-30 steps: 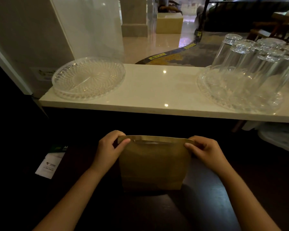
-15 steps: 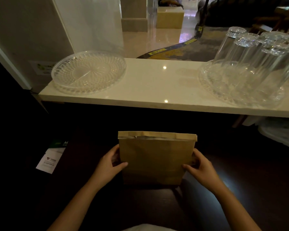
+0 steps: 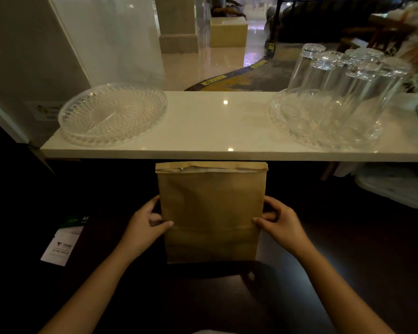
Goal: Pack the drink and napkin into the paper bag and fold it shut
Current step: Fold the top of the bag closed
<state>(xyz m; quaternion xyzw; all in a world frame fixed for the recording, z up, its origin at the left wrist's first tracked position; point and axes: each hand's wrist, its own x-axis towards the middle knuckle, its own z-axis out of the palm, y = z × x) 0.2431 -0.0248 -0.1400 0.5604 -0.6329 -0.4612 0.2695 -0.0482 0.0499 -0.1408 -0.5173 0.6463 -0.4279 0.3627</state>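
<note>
paper bag (image 3: 211, 213) raised higher, hands still gripping sides

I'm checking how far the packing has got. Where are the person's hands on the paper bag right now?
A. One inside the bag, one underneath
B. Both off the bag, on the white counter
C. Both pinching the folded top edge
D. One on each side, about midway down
D: the left hand and right hand grip opposite sides of the upright paper bag about midway down, well below its folded top.
</note>
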